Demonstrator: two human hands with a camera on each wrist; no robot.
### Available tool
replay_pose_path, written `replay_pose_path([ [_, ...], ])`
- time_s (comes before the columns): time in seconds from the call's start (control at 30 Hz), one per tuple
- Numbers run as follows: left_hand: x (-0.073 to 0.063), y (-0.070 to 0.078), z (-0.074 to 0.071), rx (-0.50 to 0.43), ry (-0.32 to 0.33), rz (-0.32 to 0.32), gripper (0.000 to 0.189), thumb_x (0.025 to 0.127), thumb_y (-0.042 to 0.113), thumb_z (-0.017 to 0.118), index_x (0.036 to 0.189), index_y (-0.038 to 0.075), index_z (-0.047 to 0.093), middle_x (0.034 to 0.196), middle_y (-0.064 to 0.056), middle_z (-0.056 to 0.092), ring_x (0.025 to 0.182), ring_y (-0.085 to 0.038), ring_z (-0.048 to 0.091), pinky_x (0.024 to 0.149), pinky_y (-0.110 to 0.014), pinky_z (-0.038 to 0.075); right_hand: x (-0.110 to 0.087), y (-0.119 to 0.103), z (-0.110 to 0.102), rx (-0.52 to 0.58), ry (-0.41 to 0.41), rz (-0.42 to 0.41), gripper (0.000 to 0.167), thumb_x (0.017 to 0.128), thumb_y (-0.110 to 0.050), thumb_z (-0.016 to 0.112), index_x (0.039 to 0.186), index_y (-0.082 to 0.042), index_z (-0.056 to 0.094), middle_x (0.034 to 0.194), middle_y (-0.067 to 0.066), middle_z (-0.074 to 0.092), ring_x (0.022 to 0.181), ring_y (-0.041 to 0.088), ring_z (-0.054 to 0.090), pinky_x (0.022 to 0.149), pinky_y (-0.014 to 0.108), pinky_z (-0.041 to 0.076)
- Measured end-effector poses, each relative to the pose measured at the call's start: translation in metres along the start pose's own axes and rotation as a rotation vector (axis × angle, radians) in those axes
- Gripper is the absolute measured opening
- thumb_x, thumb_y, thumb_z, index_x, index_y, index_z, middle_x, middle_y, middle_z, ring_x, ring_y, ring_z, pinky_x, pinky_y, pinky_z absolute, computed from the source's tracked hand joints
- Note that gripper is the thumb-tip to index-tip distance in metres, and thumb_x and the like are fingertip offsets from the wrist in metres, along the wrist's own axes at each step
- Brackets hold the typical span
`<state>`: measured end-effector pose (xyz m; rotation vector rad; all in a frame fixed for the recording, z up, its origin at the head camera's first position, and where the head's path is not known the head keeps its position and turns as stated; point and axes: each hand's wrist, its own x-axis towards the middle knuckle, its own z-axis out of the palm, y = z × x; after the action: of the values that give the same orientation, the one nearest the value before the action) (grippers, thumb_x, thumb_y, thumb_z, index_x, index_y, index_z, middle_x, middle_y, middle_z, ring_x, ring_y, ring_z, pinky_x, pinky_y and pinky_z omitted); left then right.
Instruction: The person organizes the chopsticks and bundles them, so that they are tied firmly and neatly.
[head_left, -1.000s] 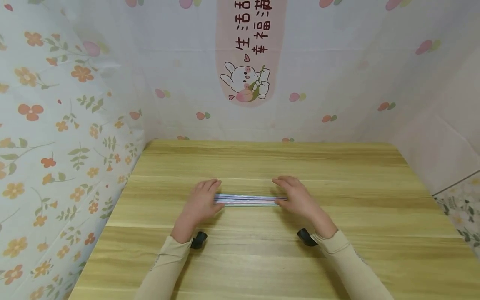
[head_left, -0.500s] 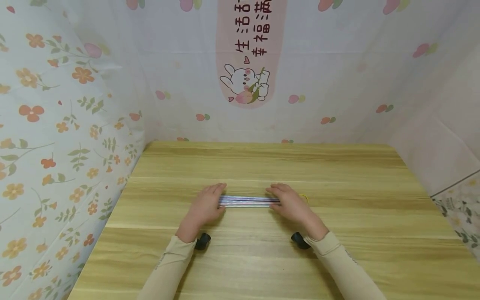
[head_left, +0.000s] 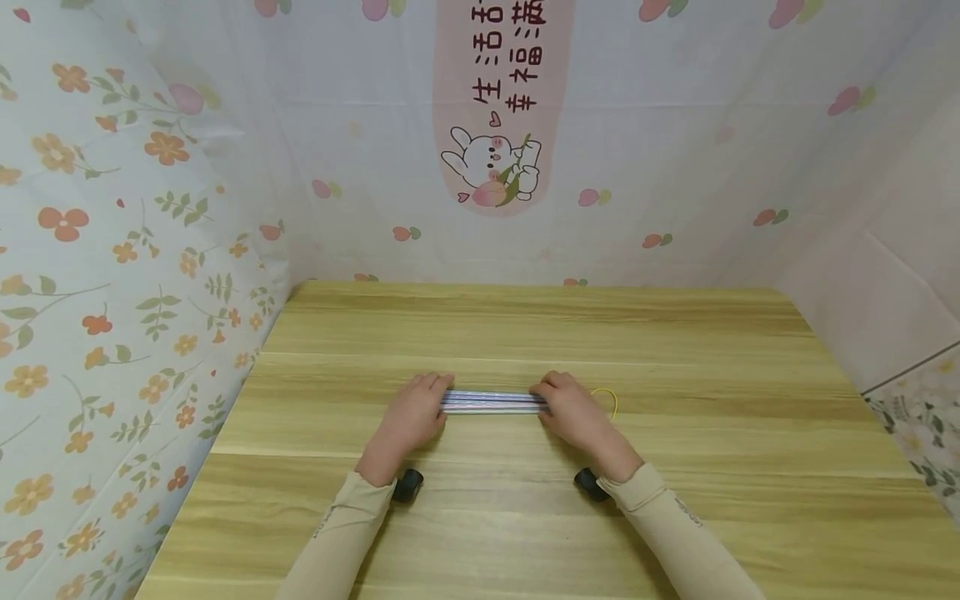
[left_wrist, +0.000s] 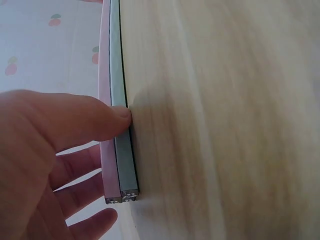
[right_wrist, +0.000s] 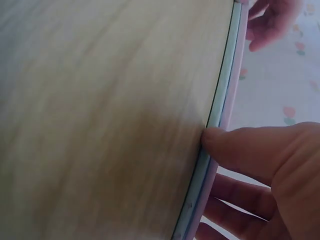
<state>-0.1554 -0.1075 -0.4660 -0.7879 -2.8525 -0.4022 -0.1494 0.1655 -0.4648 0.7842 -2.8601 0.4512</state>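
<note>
A bundle of long, thin pastel strips [head_left: 491, 403] lies crosswise on the wooden table, its kind not shown. My left hand [head_left: 408, 421] grips its left end, thumb on the near side and fingers on the far side. In the left wrist view, the pink strip [left_wrist: 105, 172] and the mint-green strip [left_wrist: 125, 160] end in dark, ragged-looking tips just past my thumb. The right hand [head_left: 573, 417] pinches the bundle toward its right end, covering that end in the head view. From the right wrist, my thumb [right_wrist: 240, 150] presses the green strip, with fingers behind.
A thin yellow loop [head_left: 615, 403] shows just right of my right hand. Black wrist cameras sit under both wrists, the left camera [head_left: 408, 486] and the right camera [head_left: 591, 485]. Beyond the wooden tabletop [head_left: 480, 333] hangs a patterned cloth [head_left: 360, 167], with floral cloth [head_left: 150, 333] at the left.
My hands have drawn closer together along the bundle, the right hand moving left and its fingers closing in. The yellow loop has come into sight beside it.
</note>
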Motion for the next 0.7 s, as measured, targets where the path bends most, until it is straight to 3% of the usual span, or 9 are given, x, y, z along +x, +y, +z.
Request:
replay_pose_path([
  [0.7,0.0004,0.0019,0.0014,0.026,0.031,0.030,0.026,0.075,0.002,0.074,0.101,0.003,0.068,0.094,-0.008,0.056,0.084,-0.025,0.051,0.077,-0.036,0.046,0.0007,-0.0006,0.0057,-0.016,0.047,0.009,0.019,0.073,-0.003,0.079,0.088,-0.002,0.068,0.084,0.005,0.056,0.080,0.022,0.053,0.073,0.034,0.049],
])
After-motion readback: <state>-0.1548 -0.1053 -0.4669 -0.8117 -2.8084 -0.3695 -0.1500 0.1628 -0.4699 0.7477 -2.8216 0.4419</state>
